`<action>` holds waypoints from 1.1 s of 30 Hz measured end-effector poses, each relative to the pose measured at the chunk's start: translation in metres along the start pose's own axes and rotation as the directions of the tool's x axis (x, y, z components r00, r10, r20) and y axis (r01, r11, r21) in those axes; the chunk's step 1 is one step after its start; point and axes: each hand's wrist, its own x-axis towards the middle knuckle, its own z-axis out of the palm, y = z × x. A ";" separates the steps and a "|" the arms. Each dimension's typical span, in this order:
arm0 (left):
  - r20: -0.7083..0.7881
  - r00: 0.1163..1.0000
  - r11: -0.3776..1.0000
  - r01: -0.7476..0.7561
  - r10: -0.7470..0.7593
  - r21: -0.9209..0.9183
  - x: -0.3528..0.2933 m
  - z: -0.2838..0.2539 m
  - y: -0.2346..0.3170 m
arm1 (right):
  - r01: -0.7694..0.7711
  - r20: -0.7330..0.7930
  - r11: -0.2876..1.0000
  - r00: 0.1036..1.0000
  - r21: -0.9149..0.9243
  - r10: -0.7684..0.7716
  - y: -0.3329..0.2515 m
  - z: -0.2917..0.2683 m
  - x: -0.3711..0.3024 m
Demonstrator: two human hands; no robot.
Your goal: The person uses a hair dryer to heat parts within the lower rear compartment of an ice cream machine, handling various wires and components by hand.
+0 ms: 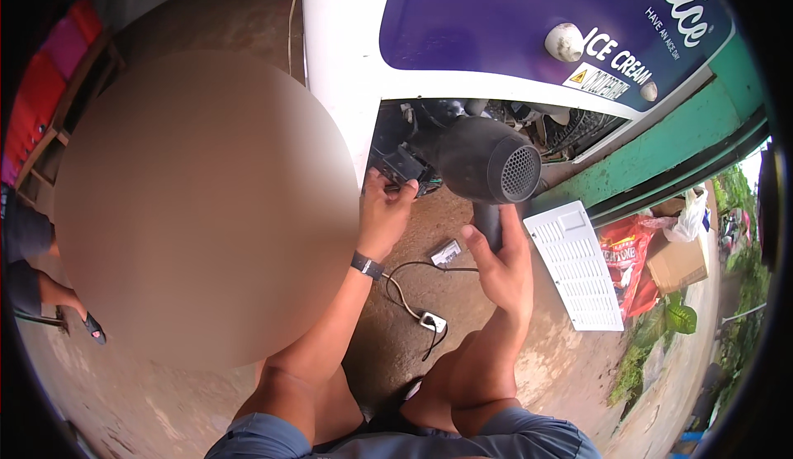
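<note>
My right hand (505, 269) is wrapped round the handle of a black hair dryer (475, 157). The dryer's round mesh end faces back toward me, and its front end points into the open lower bay of a white and purple freezer (343, 38). At the left side of that bay, the fingers of my left hand (387, 218) are closed on a small black box-shaped part (403, 164) with wires near it. Dark machinery and a finned coil (578, 133) show behind the dryer, which hides part of the bay.
A power cord leads to a white socket block (432, 322) on the floor, beside a small silvery box (445, 252). Right of my arm lies a white slatted panel (574, 265), then a red bag (628, 261) and cardboard (677, 262). Someone's leg (62, 294) shows far left.
</note>
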 end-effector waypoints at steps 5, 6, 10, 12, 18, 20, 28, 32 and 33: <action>0.020 1.000 1.000 0.013 -0.012 -0.025 -0.001 -0.001 0.002 | -0.010 0.018 1.000 1.000 -0.028 0.011 -0.002 0.000 0.001; 0.028 1.000 0.999 0.012 -0.012 -0.030 -0.001 0.000 0.003 | -0.011 0.019 1.000 1.000 -0.028 0.012 -0.001 0.000 0.001; 0.034 0.999 0.998 0.002 0.000 -0.064 -0.002 0.000 0.006 | 0.017 -0.003 0.999 1.000 0.039 -0.017 0.004 0.002 0.002; 0.030 1.000 0.998 0.009 -0.007 -0.069 -0.003 0.002 0.009 | 0.031 -0.011 0.998 0.999 0.051 -0.030 0.005 0.002 0.002; -0.021 0.999 0.996 -0.026 0.024 -0.086 -0.003 0.003 0.007 | 0.008 0.009 1.000 1.000 0.030 -0.008 0.003 0.000 0.001; -0.026 0.999 0.995 -0.027 0.025 -0.092 -0.002 0.003 0.006 | 0.008 -0.011 0.998 1.000 0.063 -0.008 0.004 0.002 0.001; 0.030 0.999 0.999 -0.031 0.033 -0.041 0.001 -0.002 0.000 | -0.016 0.018 1.000 1.000 -0.019 0.017 0.004 0.002 -0.001; 0.011 1.000 0.996 0.011 -0.010 -0.084 -0.002 0.000 0.004 | -0.031 0.001 0.999 1.000 -0.016 0.031 0.006 0.006 0.000; 0.021 1.000 0.997 0.013 -0.012 -0.077 -0.002 0.000 0.004 | -0.037 -0.009 0.999 0.999 -0.012 0.037 0.006 0.006 0.001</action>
